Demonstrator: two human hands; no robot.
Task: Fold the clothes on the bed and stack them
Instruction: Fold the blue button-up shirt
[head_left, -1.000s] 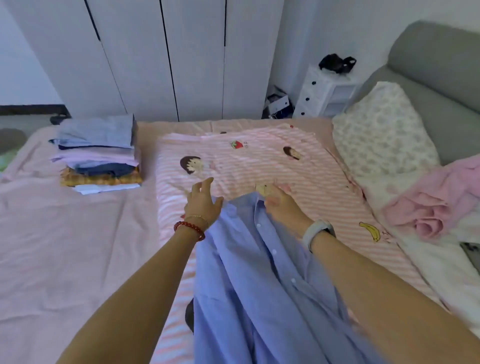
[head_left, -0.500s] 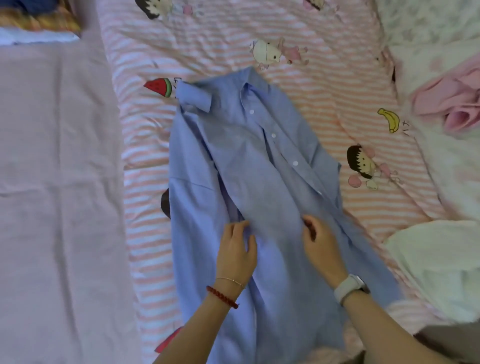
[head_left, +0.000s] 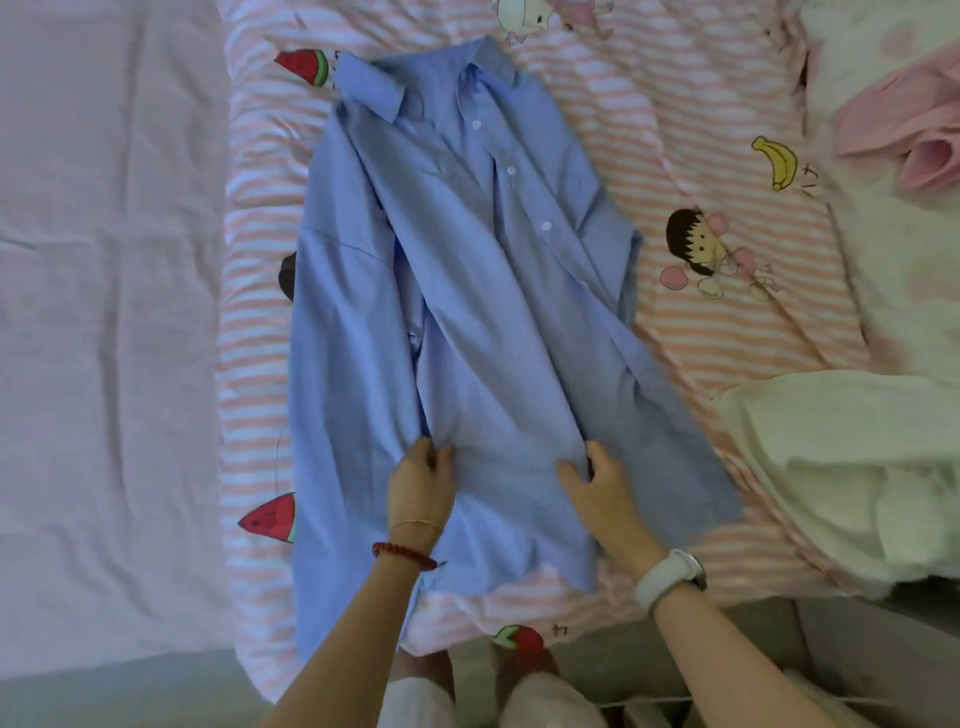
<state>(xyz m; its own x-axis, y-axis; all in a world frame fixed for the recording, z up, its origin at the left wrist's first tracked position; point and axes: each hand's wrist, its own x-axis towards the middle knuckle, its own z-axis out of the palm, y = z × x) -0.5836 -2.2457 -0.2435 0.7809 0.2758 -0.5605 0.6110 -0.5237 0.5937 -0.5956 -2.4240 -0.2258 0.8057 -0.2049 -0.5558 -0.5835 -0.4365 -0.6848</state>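
We find a blue shirt (head_left: 467, 291) laid out on a pink striped quilt (head_left: 701, 332) printed with watermelons, bananas and cartoon figures. The shirt lies button side up, collar at the far end, hem toward the person, its body running slightly aslant from upper left to lower right. The placket with white buttons is visible down the upper half. One sleeve lies along the shirt's left edge; the right side spreads out toward a white cloth (head_left: 841, 467).

The left hand (head_left: 418, 493) rests on the lower front of the shirt, fingers bent at the tips and gathering a small ridge of fabric. We judge it to be pinching the cloth. A red bead bracelet (head_left: 402, 555) and a thin chain sit on that wrist.

The right hand (head_left: 602, 491) rests on the shirt near the left one, level with it. Its fingers are curled with the thumb out, and fabric is bunched at the fingertips; it grips the shirt there. A white watch (head_left: 670, 574) is on that wrist.

A plain pink sheet (head_left: 104, 312) covers the bed left of the quilt. A crumpled pink garment (head_left: 904, 130) lies at the upper right edge, well apart from the shirt. The person's knees show at the bottom.
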